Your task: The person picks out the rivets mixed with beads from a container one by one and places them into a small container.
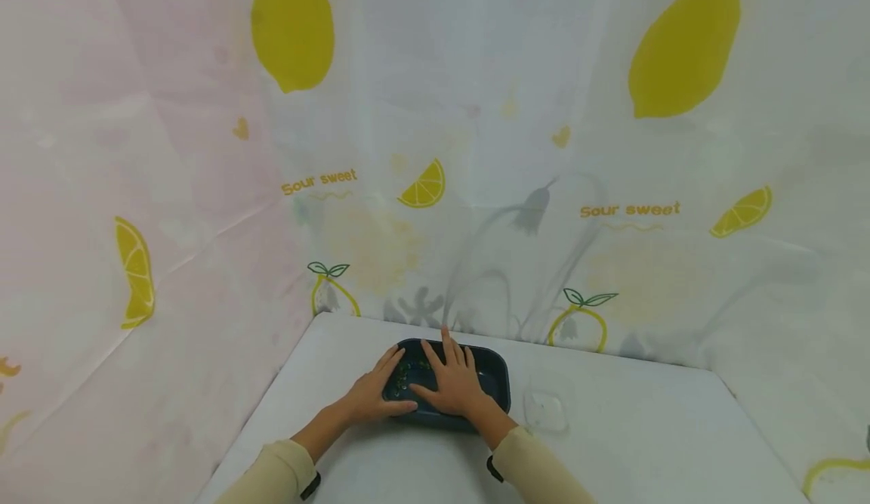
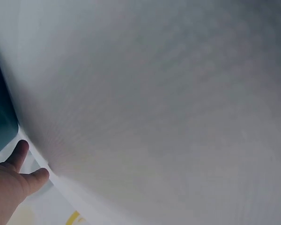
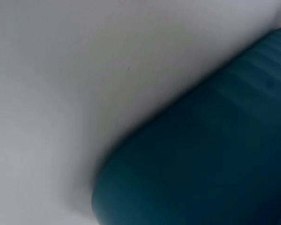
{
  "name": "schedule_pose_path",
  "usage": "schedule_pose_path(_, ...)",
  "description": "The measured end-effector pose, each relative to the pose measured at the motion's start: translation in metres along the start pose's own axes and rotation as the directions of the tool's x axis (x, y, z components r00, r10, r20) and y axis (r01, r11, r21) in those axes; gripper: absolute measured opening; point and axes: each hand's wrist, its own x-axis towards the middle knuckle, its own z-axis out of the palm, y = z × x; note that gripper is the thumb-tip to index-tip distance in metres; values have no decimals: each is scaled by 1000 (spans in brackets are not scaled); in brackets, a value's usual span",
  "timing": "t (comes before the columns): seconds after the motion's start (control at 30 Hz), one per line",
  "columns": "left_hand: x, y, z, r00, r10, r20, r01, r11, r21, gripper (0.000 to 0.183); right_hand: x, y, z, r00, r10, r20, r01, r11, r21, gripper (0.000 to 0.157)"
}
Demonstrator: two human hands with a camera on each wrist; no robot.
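Note:
A dark blue rectangular dish with rounded corners (image 1: 495,377) sits on the white table. Small green and pale bits (image 1: 401,377) lie inside it at its left end; they are too small to identify. My left hand (image 1: 370,394) is at the dish's left end, fingers spread and thumb along the near side. Over the middle of the dish, my right hand (image 1: 454,383) has its fingers spread wide; contact with the bits cannot be made out. The left wrist view catches part of the left hand (image 2: 11,187) beside the dish wall (image 2: 0,112). Only the dish's outer side (image 3: 192,154) fills the right wrist view, without the hand.
A small clear, rounded-square piece of plastic (image 1: 546,412) lies on the table (image 1: 632,428) just right of the dish. Lemon-printed cloth (image 1: 476,149) hangs behind the table and along both sides.

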Motion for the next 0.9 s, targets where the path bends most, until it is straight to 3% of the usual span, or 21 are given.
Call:
schedule_pose_path(0.17,-1,-3,3,1000,1,18,0,1000,-20,104,-1,-5,7,1000,20,13,-20,1000,9,83)
schedule_pose_path(0.57,1,-1,0,1000,-27,14,27,1000,-7,107,5,-10,11,998,-5,-70,6,1000,10,86)
schedule_pose_path(0.9,-1,-2,0,1000,-17,-6,17,1000,-7,104,16,-15,21,977,-52,-207,90,979,182,68)
